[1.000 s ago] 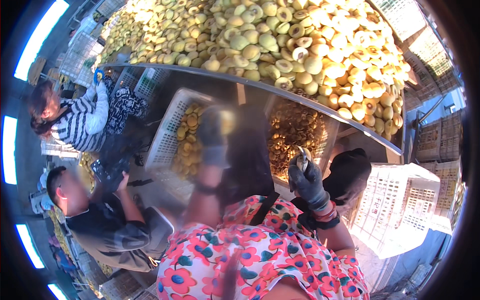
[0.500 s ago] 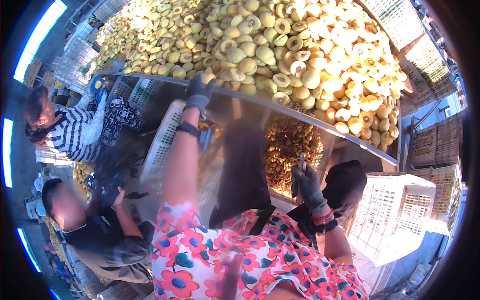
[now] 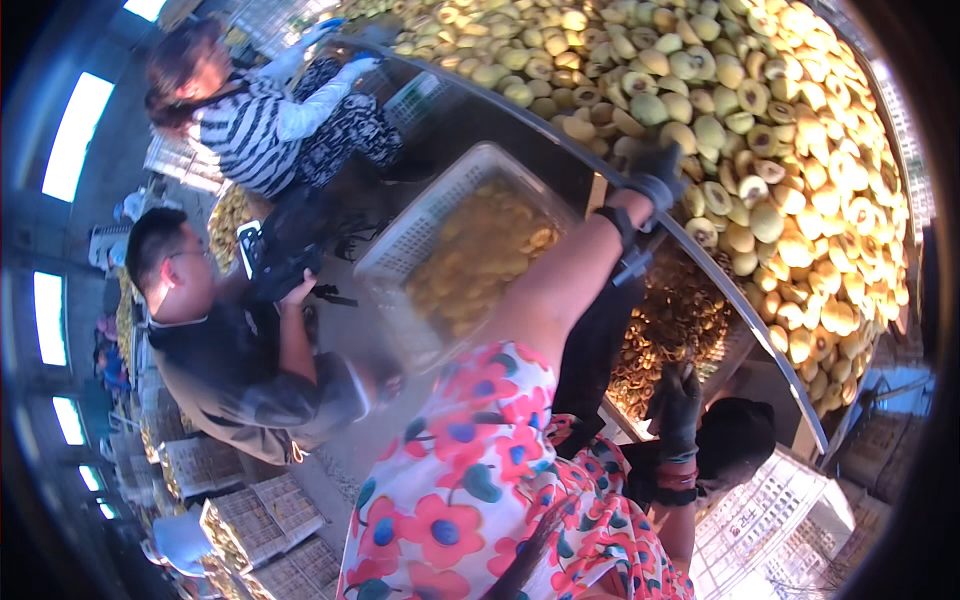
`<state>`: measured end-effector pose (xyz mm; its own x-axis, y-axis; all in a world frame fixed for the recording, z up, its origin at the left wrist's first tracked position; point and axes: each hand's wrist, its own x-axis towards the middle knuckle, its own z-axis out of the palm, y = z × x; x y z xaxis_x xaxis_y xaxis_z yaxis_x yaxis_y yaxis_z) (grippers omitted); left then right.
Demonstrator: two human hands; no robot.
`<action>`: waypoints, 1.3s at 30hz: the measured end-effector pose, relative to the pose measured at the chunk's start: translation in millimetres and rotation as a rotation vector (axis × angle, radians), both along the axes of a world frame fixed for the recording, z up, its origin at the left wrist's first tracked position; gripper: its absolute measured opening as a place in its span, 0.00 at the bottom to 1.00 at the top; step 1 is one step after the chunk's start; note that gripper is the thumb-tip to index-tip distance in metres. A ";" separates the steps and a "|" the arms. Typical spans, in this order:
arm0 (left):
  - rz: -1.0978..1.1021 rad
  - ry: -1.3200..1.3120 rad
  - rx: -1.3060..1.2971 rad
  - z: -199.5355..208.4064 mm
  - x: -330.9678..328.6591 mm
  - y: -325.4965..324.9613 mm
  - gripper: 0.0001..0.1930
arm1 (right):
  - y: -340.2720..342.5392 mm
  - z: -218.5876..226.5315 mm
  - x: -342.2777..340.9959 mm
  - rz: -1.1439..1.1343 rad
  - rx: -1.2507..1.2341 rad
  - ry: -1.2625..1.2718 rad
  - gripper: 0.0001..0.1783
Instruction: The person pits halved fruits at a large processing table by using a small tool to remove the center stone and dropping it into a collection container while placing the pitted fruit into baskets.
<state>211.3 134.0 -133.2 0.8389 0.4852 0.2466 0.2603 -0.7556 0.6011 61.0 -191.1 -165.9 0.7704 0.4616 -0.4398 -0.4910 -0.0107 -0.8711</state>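
Note:
My left hand (image 3: 650, 180), in a dark grey glove, reaches over the metal rim of the table (image 3: 735, 285) to the heap of halved yellow-green stone fruit (image 3: 710, 130). Motion smears its fingers, so their grip cannot be made out. A grey-blue piece (image 3: 632, 264) shows beside that wrist. My right hand (image 3: 677, 408), also gloved, is closed low near my knee, beside the bin of brown pits and scraps (image 3: 675, 325). A slim metal tool stuck up from this fist half a second ago; its tip is hard to discern now.
A white perforated crate (image 3: 400, 235) with yellow fruit stands left of my left forearm. A person in stripes (image 3: 250, 135) sits at the table's far left; another in black (image 3: 225, 350) holds a dark device nearer me. Pale crates (image 3: 770, 520) stand at lower right.
My view has swung left, bringing more of the crate and the people into sight. My left hand has shifted right along the table rim, onto the fruit. My right hand stays low and closed.

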 end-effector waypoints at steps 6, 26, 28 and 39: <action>0.031 0.261 -0.073 6.7 -19.6 -35.0 0.15 | 6.6 26.0 -0.5 0.081 -0.096 -0.058 0.03; -0.318 -0.562 -0.701 42.7 -147.6 -198.7 0.21 | 14.5 101.3 -9.1 -0.230 0.209 -0.142 0.05; -0.430 -0.352 -0.785 54.8 -167.9 -202.1 0.22 | 3.4 88.8 -3.3 -0.239 0.158 -0.235 0.06; -0.267 -0.264 -0.520 54.4 -176.3 -152.8 0.20 | 3.2 109.5 -9.8 -0.010 0.301 -0.281 0.07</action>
